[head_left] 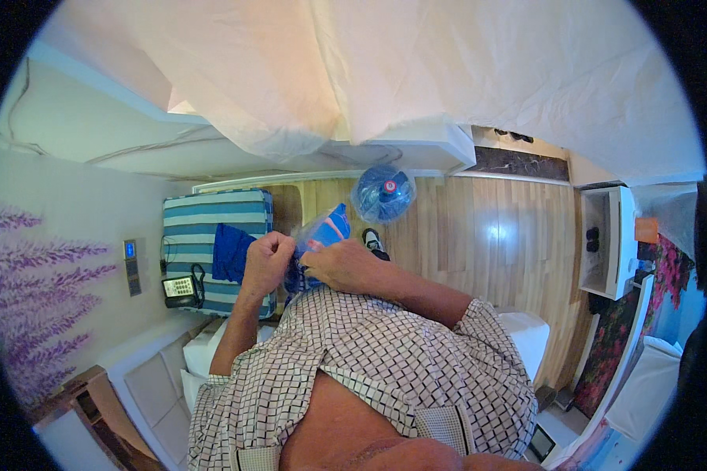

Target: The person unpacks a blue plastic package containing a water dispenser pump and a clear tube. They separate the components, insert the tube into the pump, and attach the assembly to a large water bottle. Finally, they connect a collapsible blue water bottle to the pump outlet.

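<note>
In front of my body I hold a clear plastic bag [310, 233] with something blue and pink-red inside; what it is I cannot make out. My left hand [269, 259] is closed in a pinch at the bag's left side. My right hand [339, 263] grips the bag from the right, fingers curled and partly hidden by the hand itself. Close to my left hand, a crumpled blue cloth [232, 251] lies on a blue-and-white striped surface [212, 206].
A large blue water jug [383, 195] in clear plastic stands on the wooden floor [448, 228] ahead. A desk phone [182, 290] rests on the striped surface. Pale fabric [448, 63] hangs across the top. At right is a white open cabinet [605, 239].
</note>
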A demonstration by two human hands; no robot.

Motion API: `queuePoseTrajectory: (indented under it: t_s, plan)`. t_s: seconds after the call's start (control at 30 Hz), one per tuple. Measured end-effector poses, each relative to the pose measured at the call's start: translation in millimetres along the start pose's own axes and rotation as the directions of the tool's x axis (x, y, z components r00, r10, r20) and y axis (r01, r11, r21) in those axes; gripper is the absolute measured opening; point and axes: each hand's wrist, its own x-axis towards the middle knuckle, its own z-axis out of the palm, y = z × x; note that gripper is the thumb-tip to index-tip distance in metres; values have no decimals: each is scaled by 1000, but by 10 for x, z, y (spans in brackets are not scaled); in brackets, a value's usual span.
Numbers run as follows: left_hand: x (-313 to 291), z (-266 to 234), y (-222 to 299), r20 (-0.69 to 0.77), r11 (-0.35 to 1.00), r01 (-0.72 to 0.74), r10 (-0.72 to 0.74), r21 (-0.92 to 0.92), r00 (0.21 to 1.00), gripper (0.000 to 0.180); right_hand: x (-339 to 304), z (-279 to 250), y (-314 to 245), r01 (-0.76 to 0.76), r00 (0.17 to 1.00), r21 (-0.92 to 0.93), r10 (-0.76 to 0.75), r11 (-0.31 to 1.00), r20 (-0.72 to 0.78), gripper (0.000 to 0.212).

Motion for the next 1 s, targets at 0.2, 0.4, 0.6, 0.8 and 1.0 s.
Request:
queuePoseTrajectory:
  t_s: [0.2, 0.4, 0.6, 0.8, 1.0]
  plan:
    - [-10, 194, -19, -289, 968, -43, -32, -248, 957, 26, 57, 81, -41, -5, 998, -51, 2, 999, -62, 12]
    - [16, 287, -37, -396, 803, -81, -200, -590, 896, 27, -25, 20, -81, -23, 994, -38, 18, 999, -109, 15]
    - [84, 98, -115, -529, 753, -205, -216, -625, 821, 28, -90, 38, -139, 29, 999, -70, -31, 997, -24, 12]
    - [90, -183, 15, -493, 741, -274, -88, -613, 865, 24, -137, -85, -110, 133, 986, 30, -130, 991, -103, 5]
    - [137, -350, 13, -545, 720, -414, 58, -558, 836, 24, -214, -288, -112, 39, 975, 333, 37, 942, -217, 15]
